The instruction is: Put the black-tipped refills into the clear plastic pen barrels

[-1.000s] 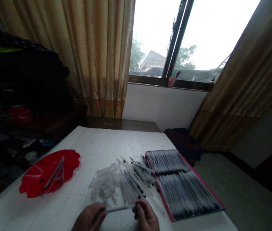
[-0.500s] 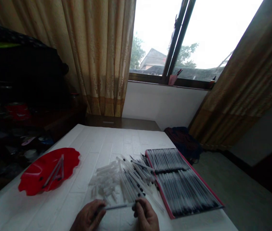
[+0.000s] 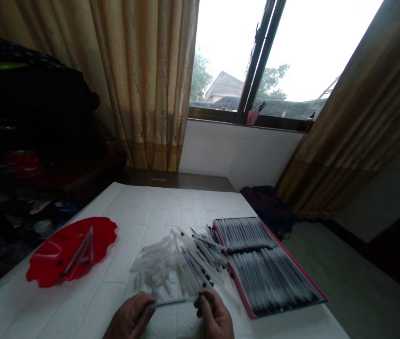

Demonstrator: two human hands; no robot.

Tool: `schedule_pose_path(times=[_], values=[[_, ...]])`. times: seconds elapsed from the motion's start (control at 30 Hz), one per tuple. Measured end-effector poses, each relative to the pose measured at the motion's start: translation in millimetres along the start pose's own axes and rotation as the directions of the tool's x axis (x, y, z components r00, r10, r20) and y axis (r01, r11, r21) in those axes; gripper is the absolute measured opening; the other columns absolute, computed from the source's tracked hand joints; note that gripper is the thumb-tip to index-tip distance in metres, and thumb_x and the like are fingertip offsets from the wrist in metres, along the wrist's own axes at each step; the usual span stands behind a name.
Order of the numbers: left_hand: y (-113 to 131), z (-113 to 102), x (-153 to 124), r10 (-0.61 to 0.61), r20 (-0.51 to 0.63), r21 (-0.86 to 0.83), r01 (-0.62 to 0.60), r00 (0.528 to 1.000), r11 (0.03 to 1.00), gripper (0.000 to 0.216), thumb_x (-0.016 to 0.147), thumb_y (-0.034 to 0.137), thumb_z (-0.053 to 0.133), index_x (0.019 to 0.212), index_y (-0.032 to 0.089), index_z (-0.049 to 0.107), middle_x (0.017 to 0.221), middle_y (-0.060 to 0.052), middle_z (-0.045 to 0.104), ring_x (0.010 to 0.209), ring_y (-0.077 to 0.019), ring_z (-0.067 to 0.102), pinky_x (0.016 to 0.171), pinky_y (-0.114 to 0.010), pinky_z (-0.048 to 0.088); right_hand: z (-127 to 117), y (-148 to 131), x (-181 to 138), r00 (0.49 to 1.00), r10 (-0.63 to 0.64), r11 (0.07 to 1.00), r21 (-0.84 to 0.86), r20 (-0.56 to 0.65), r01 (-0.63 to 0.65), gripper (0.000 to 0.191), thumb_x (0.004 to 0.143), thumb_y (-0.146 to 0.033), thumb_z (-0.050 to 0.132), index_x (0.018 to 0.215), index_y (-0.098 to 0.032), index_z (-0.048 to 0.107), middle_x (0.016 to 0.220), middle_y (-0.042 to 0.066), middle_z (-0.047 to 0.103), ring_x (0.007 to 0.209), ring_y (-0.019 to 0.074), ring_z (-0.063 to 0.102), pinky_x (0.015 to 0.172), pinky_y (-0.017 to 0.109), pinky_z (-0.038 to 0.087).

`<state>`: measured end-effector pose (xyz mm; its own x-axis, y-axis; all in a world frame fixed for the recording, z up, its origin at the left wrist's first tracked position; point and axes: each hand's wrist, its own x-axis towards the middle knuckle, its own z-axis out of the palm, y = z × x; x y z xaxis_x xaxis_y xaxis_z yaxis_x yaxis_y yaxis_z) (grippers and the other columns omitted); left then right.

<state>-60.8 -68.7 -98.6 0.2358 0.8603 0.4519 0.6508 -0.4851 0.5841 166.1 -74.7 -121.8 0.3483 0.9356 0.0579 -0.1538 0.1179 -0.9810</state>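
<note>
A slim pen [image 3: 175,302] with a clear barrel and dark refill lies level between my hands at the table's near side. My left hand [image 3: 131,314] pinches its left end. The other end is gripped in the closed fingers of my right hand [image 3: 214,313], which partly hide it. Just beyond the hands is a loose heap of clear pen barrels and dark-tipped refills [image 3: 196,263]. Left of that heap lie short translucent pen caps [image 3: 155,266]. On the right, a pink-edged box [image 3: 241,288] holds two rows of pens packed side by side.
A red wavy-rimmed plate [image 3: 40,263] with a few pens in it sits on the left of the white table [image 3: 125,212]. Cluttered shelves [image 3: 44,207] stand at far left. Dark cloth [image 3: 268,205] lies past the table's right edge. Curtains flank a window.
My hands and the pen between them stay almost in place. The view has shifted very slightly; nothing has been let go or picked up.
</note>
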Motion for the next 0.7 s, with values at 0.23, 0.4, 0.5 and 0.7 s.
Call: schedule_pose_path(times=[0.23, 0.4, 0.5, 0.7], values=[[-9.3, 3.7, -4.9, 0.047, -0.042, 0.031, -0.046, 0.998, 0.998, 0.028, 0.082, 0.048, 0.058, 0.104, 0.030, 0.061, 0.089, 0.004, 0.074, 0.076, -0.0112, 0.071, 0.070, -0.014, 0.055, 1.1, -0.8, 0.0, 1.000, -0.026, 0.999, -0.043, -0.010, 0.025, 0.044, 0.072, -0.062, 0.061, 0.077, -0.019, 0.066, 0.056, 0.001, 0.064, 0.047, 0.0139, 0.055, 0.048, 0.023, 0.045], [-5.8, 2.4, -2.6, 0.055, -0.066, 0.064, -0.051, 0.996, 0.997, 0.023, 0.085, 0.047, 0.055, 0.097, 0.030, 0.064, 0.087, 0.005, 0.074, 0.078, -0.0115, 0.071, 0.074, -0.015, 0.054, 0.1, -2.4, -0.1, 1.000, -0.023, 0.999, -0.043, 0.011, 0.023, 0.043, 0.072, -0.061, 0.062, 0.077, -0.019, 0.066, 0.057, 0.001, 0.064, 0.048, 0.0137, 0.055, 0.049, 0.022, 0.045], [-2.8, 0.5, -0.4, 0.061, -0.035, 0.074, -0.058, 0.998, 0.996, 0.022, 0.087, 0.046, 0.051, 0.094, 0.031, 0.066, 0.086, 0.005, 0.074, 0.078, -0.0112, 0.071, 0.074, -0.015, 0.054, 0.0, -3.4, 0.0, 0.999, -0.035, 0.998, -0.043, 0.009, 0.035, 0.042, 0.072, -0.061, 0.062, 0.076, -0.019, 0.067, 0.056, 0.001, 0.064, 0.047, 0.0139, 0.055, 0.048, 0.022, 0.045], [-4.4, 1.1, -1.1, 0.073, -0.004, 0.098, -0.072, 0.997, 0.993, 0.026, 0.083, 0.050, 0.055, 0.098, 0.032, 0.067, 0.088, 0.004, 0.074, 0.079, -0.0127, 0.071, 0.075, -0.017, 0.055, 2.4, -3.8, -0.6, 1.000, -0.022, 1.000, -0.019, 0.010, 0.022, 0.039, 0.071, -0.057, 0.064, 0.074, -0.018, 0.069, 0.054, 0.001, 0.063, 0.047, 0.0135, 0.054, 0.047, 0.022, 0.044]])
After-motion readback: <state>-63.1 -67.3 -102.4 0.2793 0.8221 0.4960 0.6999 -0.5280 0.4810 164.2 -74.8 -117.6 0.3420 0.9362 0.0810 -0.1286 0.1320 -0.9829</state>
